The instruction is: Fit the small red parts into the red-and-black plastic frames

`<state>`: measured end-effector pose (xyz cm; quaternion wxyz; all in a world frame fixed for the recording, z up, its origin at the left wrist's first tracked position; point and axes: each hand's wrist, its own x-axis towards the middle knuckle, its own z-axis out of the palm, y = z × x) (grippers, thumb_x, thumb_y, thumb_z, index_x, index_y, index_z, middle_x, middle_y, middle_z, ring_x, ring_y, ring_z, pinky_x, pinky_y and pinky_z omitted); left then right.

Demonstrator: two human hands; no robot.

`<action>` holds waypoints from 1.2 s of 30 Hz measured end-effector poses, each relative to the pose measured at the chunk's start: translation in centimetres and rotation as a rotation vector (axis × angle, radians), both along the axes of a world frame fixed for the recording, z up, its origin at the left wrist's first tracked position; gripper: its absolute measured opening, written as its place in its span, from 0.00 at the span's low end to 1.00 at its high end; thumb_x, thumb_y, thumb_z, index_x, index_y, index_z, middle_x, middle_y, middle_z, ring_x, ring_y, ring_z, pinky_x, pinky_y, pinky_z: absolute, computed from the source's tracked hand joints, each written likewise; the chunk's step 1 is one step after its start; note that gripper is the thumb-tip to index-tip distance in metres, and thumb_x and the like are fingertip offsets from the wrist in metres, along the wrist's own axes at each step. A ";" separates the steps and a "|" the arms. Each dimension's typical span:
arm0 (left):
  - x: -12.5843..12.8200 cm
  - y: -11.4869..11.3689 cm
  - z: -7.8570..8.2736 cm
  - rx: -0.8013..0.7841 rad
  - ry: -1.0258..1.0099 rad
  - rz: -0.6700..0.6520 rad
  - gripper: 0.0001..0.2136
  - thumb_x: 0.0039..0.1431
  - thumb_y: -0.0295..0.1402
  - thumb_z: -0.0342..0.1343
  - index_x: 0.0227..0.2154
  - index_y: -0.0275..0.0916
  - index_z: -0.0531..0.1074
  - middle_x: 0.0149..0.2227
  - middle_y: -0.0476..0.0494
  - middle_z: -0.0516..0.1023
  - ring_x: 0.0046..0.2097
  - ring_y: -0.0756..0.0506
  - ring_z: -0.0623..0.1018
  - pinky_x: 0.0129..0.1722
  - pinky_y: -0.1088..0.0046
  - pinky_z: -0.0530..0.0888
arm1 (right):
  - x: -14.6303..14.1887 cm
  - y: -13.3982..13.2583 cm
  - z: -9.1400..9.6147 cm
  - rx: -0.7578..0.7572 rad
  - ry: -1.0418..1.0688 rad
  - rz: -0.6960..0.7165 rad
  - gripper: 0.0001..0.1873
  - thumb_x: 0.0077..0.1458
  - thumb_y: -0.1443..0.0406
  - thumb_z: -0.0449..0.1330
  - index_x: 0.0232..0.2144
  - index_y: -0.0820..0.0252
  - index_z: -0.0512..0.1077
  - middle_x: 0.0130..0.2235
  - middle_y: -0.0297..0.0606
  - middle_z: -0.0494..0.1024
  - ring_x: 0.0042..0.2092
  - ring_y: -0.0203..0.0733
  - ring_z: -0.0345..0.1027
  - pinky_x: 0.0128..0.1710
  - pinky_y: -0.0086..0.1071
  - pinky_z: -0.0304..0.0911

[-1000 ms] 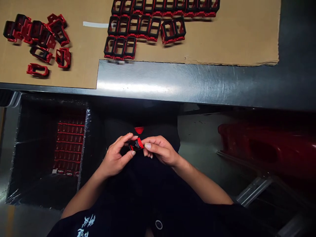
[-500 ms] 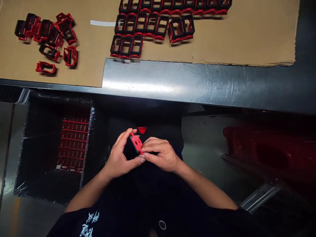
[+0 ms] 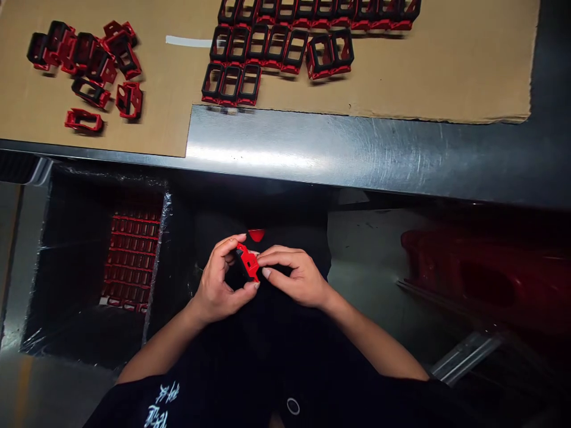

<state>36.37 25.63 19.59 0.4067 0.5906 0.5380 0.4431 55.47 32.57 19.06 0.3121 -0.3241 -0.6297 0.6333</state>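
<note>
Below the steel bench edge, over the person's dark lap, both hands meet. Left hand pinches a small red and black plastic part between thumb and forefinger; right hand grips the same part from the opposite side with its fingertips. A lined bin holding red parts sits at the left. On the cardboard sheet above lie ordered rows of frames and a loose pile of frames.
</note>
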 end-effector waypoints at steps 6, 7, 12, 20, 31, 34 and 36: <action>-0.2 0.1 -0.4 0.178 0.260 0.028 0.37 0.55 0.26 0.64 0.65 0.42 0.55 0.61 0.29 0.66 0.62 0.35 0.70 0.51 0.55 0.80 | -0.4 0.0 1.3 -0.120 -0.008 -0.082 0.17 0.52 0.66 0.70 0.46 0.59 0.78 0.41 0.40 0.84 0.38 0.41 0.79 0.41 0.35 0.76; -0.2 0.2 -0.5 0.203 0.294 0.030 0.37 0.55 0.26 0.64 0.65 0.42 0.55 0.60 0.28 0.66 0.62 0.35 0.70 0.51 0.54 0.80 | -0.6 0.0 1.4 -0.111 -0.023 -0.092 0.19 0.50 0.65 0.72 0.46 0.59 0.78 0.40 0.40 0.84 0.37 0.41 0.79 0.40 0.35 0.76; -0.2 0.3 -0.7 0.344 0.423 0.006 0.40 0.56 0.26 0.64 0.68 0.39 0.52 0.57 0.28 0.69 0.58 0.37 0.74 0.52 0.53 0.80 | -1.2 -0.2 1.3 -0.015 -0.047 -0.132 0.19 0.48 0.63 0.74 0.42 0.58 0.78 0.38 0.38 0.84 0.35 0.40 0.77 0.39 0.34 0.75; -0.3 -0.1 -2.0 0.460 0.450 -0.001 0.50 0.55 0.23 0.64 0.72 0.36 0.35 0.55 0.26 0.73 0.57 0.39 0.77 0.49 0.58 0.82 | -0.8 -0.5 0.6 -0.044 0.002 -0.104 0.16 0.52 0.65 0.70 0.45 0.56 0.79 0.39 0.38 0.82 0.34 0.38 0.76 0.37 0.33 0.75; -0.4 -0.1 -1.9 0.485 0.425 -0.012 0.51 0.54 0.20 0.63 0.72 0.38 0.35 0.58 0.25 0.74 0.56 0.39 0.79 0.47 0.61 0.82 | -0.7 -1.0 -0.3 -0.271 0.070 -0.075 0.19 0.53 0.65 0.69 0.48 0.55 0.78 0.42 0.40 0.81 0.38 0.40 0.77 0.39 0.34 0.76; -0.5 -0.1 -1.6 0.431 0.442 -0.057 0.47 0.56 0.22 0.62 0.72 0.36 0.38 0.58 0.25 0.75 0.56 0.39 0.79 0.46 0.62 0.82 | -0.5 -1.1 -0.2 -0.208 0.043 -0.086 0.24 0.56 0.66 0.67 0.55 0.51 0.75 0.45 0.39 0.81 0.34 0.37 0.77 0.37 0.33 0.76; -0.6 -0.1 -1.3 0.395 0.451 -0.080 0.47 0.56 0.24 0.63 0.72 0.34 0.39 0.58 0.23 0.74 0.55 0.39 0.80 0.44 0.65 0.82 | -0.4 -1.1 -0.2 -0.183 0.041 -0.083 0.25 0.57 0.65 0.66 0.57 0.50 0.74 0.50 0.41 0.80 0.35 0.37 0.77 0.37 0.33 0.76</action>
